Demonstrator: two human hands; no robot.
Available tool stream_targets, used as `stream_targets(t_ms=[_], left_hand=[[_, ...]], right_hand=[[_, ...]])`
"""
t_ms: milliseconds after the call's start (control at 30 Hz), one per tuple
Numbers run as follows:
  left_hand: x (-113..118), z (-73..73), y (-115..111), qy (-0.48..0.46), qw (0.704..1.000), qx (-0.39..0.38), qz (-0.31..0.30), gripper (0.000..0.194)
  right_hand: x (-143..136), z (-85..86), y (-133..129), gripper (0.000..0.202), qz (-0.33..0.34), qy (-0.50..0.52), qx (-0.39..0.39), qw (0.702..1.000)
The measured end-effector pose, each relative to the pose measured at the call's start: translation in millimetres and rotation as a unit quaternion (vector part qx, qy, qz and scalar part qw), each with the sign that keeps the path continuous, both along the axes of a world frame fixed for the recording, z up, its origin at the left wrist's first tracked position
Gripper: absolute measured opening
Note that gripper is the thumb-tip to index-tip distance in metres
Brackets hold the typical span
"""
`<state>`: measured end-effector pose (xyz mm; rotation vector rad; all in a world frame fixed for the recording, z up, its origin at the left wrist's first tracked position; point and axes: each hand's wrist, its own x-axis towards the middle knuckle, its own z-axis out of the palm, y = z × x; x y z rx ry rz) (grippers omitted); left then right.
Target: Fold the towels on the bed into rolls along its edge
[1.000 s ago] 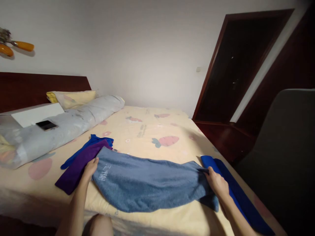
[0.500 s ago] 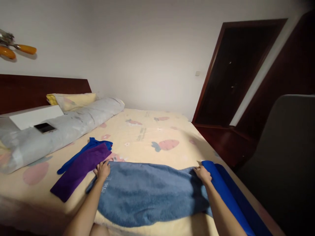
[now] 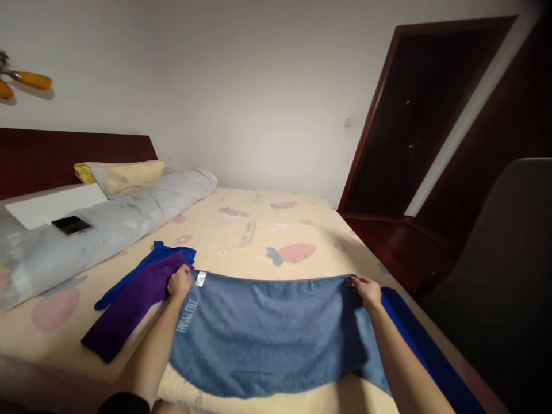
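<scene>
A grey-blue towel [image 3: 267, 333] is spread out in front of me, its far edge stretched between my two hands. My left hand [image 3: 180, 282] is closed on the far left corner, beside a white tag and some pale lettering. At the far right corner, my right hand [image 3: 366, 289] pinches the edge between thumb and fingers. The towel's near edge hangs in a curve over the bed. Left of my left hand lies a folded purple cloth [image 3: 129, 307], partly over a blue cloth [image 3: 149, 264]. A blue folded cloth [image 3: 414, 333] lies beyond my right forearm, partly hidden by it.
The bed [image 3: 241, 236] has a cream sheet with a carrot print. A grey rolled quilt [image 3: 142, 210] carries a phone [image 3: 72, 225] and a white box [image 3: 56, 201]. A yellow pillow [image 3: 133, 175] lies behind it. A dark chair back [image 3: 509, 259] stands at right.
Both hands have lifted the towel's far edge slightly and drawn it taut. The white tag and more lettering now show. My right hand has shifted a little right and up.
</scene>
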<state>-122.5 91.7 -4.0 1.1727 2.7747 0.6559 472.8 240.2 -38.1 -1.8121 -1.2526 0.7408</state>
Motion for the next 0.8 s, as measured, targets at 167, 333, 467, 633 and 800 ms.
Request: stream_targets(t_ms=[167, 333, 467, 633, 800], left_hand=[[14.3, 0.6, 7.9, -0.021, 1.0, 0.012, 0.002, 0.03], [29.5, -9.3, -26.6, 0.018, 0.997, 0.037, -0.058, 0.048], [31.6, -37.6, -92.1, 0.071, 0.997, 0.019, -0.006, 0.048], [21.0, -73.4, -149.6, 0.012, 0.998, -0.033, 0.049, 0.051], [4.5, -78.7, -155.6, -0.061, 0.996, 0.013, 0.071, 0.041]], right_hand=[[-19.1, -10.6, -7.0, 0.049, 0.054, 0.034, 0.041, 0.997], [-13.0, -22.3, -44.4, 0.063, 0.055, -0.014, 0.052, 0.997], [5.2, -38.7, -118.7, 0.052, 0.015, -0.209, 0.077, 0.975], [-2.3, -40.3, -204.3, 0.053, 0.003, -0.369, -0.09, 0.925], [-12.8, -29.9, -211.6, 0.042, 0.025, -0.359, -0.149, 0.921]])
